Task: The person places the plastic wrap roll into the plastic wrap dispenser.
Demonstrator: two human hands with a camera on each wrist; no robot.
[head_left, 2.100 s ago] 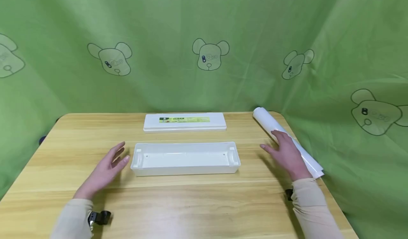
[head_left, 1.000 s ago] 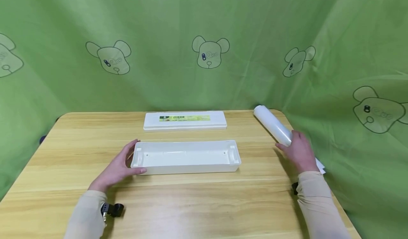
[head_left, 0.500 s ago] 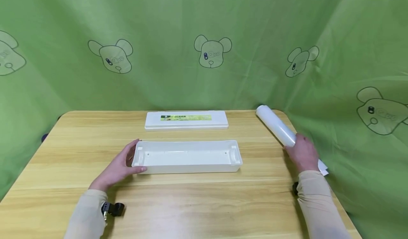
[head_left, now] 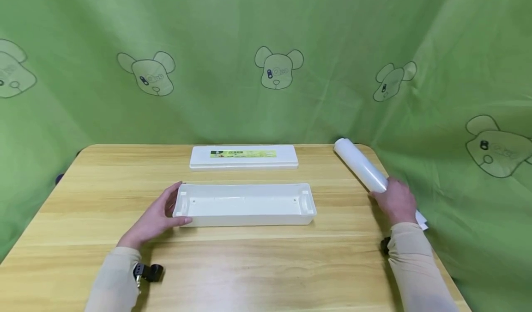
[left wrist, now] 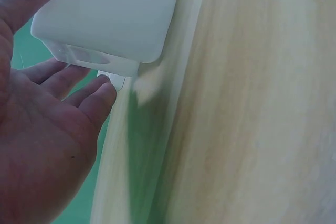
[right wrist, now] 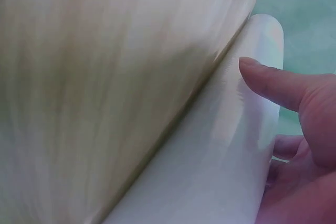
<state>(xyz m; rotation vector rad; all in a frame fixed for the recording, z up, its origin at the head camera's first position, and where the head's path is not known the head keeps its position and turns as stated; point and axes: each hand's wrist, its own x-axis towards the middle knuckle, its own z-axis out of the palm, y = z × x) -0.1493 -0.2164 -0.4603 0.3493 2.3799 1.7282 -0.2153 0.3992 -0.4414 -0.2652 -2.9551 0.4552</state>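
A long white plastic box [head_left: 249, 220], without its lid on, lies crosswise on the wooden table in the head view. My left hand [head_left: 151, 219] holds its left end, thumb on the front wall and fingers round the back. In the left wrist view the box's end [left wrist: 110, 17] sits between thumb and fingers of the left hand [left wrist: 50, 124]. On the right, my right hand [head_left: 395, 202] grips a white, glossy roll of plastic wrap [head_left: 361, 164] that lies slantwise. The right wrist view shows the thumb of the right hand [right wrist: 315, 119] on the roll [right wrist: 220, 140], the fingers partly hidden behind it.
Behind the box lies a flat white lid [head_left: 244, 163] with a green and yellow label, near the table's back edge. The wooden table [head_left: 257, 270] ends at a green curtain [head_left: 208, 104] at the back and right. Black cameras [head_left: 149, 272] sit at the wrists.
From apart, my left hand has moved right onto the box's end and taken hold. My right hand has closed round the roll. Over the last half second both hands stay nearly still.
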